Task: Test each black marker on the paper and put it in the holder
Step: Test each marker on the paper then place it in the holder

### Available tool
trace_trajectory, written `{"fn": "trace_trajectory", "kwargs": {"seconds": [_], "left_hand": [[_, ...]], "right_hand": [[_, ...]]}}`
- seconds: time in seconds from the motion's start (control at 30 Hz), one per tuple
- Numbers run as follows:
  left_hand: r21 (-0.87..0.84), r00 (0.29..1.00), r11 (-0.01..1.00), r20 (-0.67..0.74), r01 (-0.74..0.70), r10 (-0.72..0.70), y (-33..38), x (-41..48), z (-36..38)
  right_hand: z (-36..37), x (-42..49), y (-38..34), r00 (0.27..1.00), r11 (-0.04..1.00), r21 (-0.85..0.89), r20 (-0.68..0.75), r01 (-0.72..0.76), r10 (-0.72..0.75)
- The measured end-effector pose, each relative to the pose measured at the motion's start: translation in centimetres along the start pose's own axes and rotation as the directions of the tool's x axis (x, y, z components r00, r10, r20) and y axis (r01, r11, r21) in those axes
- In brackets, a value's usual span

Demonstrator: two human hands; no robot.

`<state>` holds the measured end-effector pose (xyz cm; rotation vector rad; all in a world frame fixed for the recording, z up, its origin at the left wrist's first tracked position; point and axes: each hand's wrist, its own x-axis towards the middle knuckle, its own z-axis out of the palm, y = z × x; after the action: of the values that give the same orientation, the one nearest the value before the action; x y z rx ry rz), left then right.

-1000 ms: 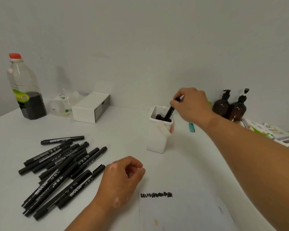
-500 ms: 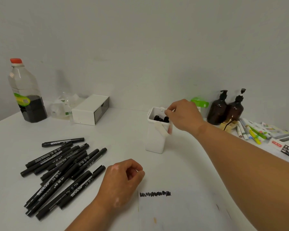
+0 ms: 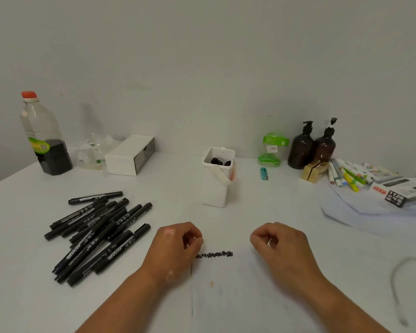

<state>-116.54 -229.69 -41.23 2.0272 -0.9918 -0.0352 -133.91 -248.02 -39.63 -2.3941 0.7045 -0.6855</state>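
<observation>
A white sheet of paper lies at the near edge with a black scribble along its top. My left hand rests at the paper's left corner, fingers loosely curled, holding nothing. My right hand rests on the paper to the right of the scribble, also loosely curled and empty. The white holder stands upright beyond the paper, with a few black marker ends showing inside. A pile of several black markers lies on the table to the left of my left hand.
At the back left stand a red-capped bottle and a white box. Back right: a green container, a teal lighter, two brown pump bottles, coloured markers and a boxed item. A cable lies at the right.
My right hand let go of the marker in the holder and drew back to the paper, empty. My left hand stayed where it was.
</observation>
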Motion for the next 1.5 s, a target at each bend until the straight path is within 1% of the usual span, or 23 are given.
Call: {"fn": "trace_trajectory", "kwargs": {"seconds": [0.1,0.17,0.23,0.27,0.33,0.4,0.47,0.53,0.6,0.73,0.8,0.87,0.93,0.97,1.03,1.1,1.17,1.23,1.27,1.37,1.47,1.5], "left_hand": [[0.099,0.999,0.994,-0.004,-0.042,0.043,0.3,-0.3,-0.6],[0.236,0.999,0.97,-0.004,-0.051,0.054,-0.4,-0.8,-1.6],[0.423,1.0,0.906,-0.021,0.005,0.004,-1.6,-2.1,-2.8],[0.504,0.998,0.862,-0.057,0.049,-0.024,-2.2,-2.9,-3.5],[0.616,0.988,0.776,-0.147,0.132,-0.05,-3.4,-4.2,-5.0],[0.691,0.978,0.698,-0.195,0.187,-0.069,-4.0,-4.8,-6.1],[0.739,0.977,0.644,-0.198,0.198,-0.074,-4.1,-4.9,-6.9],[0.755,0.979,0.624,-0.169,0.202,-0.113,-4.0,-4.8,-7.3],[0.743,0.977,0.635,-0.139,0.211,-0.162,-3.8,-4.6,-7.4],[0.678,0.975,0.702,-0.113,0.217,-0.192,-3.4,-4.2,-6.8],[0.605,0.974,0.764,-0.108,0.224,-0.201,-2.8,-4.0,-6.6],[0.444,0.971,0.863,-0.092,0.24,-0.223,-1.8,-3.5,-6.3],[0.187,0.959,0.941,-0.042,0.282,-0.279,-0.4,-2.9,-5.8],[0.024,0.949,0.949,0.006,0.315,-0.315,0.2,-2.6,-5.4],[-0.258,0.925,0.888,0.134,0.38,-0.356,1.4,-2.0,-4.3],[-0.481,0.903,0.765,0.266,0.427,-0.337,2.4,-1.4,-3.1],[-0.624,0.881,0.623,0.365,0.471,-0.301,3.1,-0.8,-1.9],[-0.691,0.863,0.517,0.428,0.504,-0.268,3.5,0.0,-0.9],[-0.709,0.858,0.485,0.448,0.512,-0.251,3.7,0.4,-0.4],[-0.749,0.857,0.418,0.47,0.514,-0.212,3.9,1.1,0.8],[-0.784,0.861,0.357,0.477,0.507,-0.175,3.4,1.1,1.2],[-0.79,0.866,0.357,0.472,0.499,-0.165,3.1,1.0,1.2]], "right_hand": [[0.5,-0.9,0.6,0.999,0.999,-0.006,0.012,0.033,-0.033],[0.5,-1.1,0.9,0.998,0.998,-0.006,0.012,0.066,-0.066],[0.5,-1.3,1.2,0.996,0.996,-0.006,0.008,0.084,-0.084],[0.5,-1.4,1.2,0.996,0.996,-0.004,0.004,0.086,-0.086],[0.5,-1.4,1.2,0.996,0.996,0.008,-0.006,0.089,-0.089],[0.5,-1.3,1.0,0.996,0.996,0.011,-0.005,0.091,-0.091],[0.5,-1.4,0.8,0.996,0.996,0.007,0.006,0.094,-0.094],[0.5,-1.6,0.7,0.995,0.995,0.003,0.014,0.098,-0.098],[0.5,-1.6,0.7,0.995,0.995,0.006,0.02,0.095,-0.095],[0.3,-1.6,0.8,0.996,0.996,0.015,0.018,0.087,-0.087],[0.3,-1.6,0.8,0.996,0.996,0.023,0.012,0.092,-0.092],[0.3,-1.6,0.8,0.995,0.994,0.038,0.009,0.103,-0.103],[0.4,-1.6,0.8,0.994,0.993,0.05,0.015,0.104,-0.105],[0.4,-1.5,0.7,0.994,0.993,0.06,0.017,0.103,-0.104],[0.4,-1.5,0.6,0.995,0.992,0.088,0.025,0.095,-0.098],[0.4,-1.6,0.4,0.995,0.989,0.118,0.045,0.086,-0.092],[0.5,-1.5,0.1,0.993,0.985,0.154,0.079,0.075,-0.088],[0.5,-1.4,-0.2,0.99,0.979,0.197,0.125,0.044,-0.069],[0.5,-1.3,-0.4,0.986,0.976,0.216,0.153,0.026,-0.06],[0.7,-1.0,-0.6,0.972,0.971,0.238,0.23,-0.003,-0.053],[1.1,-0.8,-0.6,0.97,0.964,0.264,0.236,-0.011,-0.053],[1.2,-0.7,-0.4,0.971,0.957,0.289,0.236,-0.022,-0.049]]}}
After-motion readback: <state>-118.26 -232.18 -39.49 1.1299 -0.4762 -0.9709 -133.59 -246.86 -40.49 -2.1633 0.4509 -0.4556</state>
